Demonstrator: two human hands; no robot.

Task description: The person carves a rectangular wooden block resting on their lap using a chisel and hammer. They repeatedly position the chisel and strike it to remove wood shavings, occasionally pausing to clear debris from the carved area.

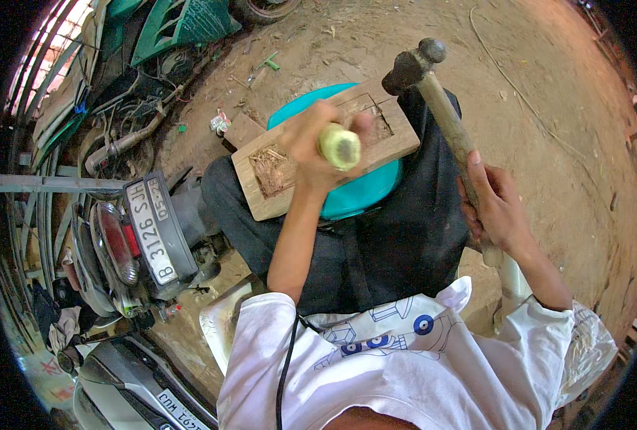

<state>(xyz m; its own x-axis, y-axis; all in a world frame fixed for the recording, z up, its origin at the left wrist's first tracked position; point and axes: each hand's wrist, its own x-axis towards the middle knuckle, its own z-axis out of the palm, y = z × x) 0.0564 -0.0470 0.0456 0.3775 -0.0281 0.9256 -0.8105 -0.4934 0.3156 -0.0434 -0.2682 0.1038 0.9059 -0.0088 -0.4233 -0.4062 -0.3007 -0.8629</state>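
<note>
My left hand [311, 140], slightly blurred, is wrapped round an upright tool with a yellow-green handle [343, 150]; its lower end is hidden. It is over a wooden board [264, 201] with two carved rectangular recesses, wood chips lying in the left one. The board rests at a slant on a turquoise plastic top [361, 193] between my dark-trousered knees. My right hand [494, 204] grips a ball-peen hammer by its wooden handle [444, 115], the metal head [411, 68] raised beside the board's right end.
Motorbikes [121, 254] crowd my left, with green panels [175, 32] and metal bars [60, 183] behind. A long thin cord [519, 93] lies on the dirt ground [562, 143] to the right. A small wood piece [243, 125] and litter [219, 122] lie beyond the board.
</note>
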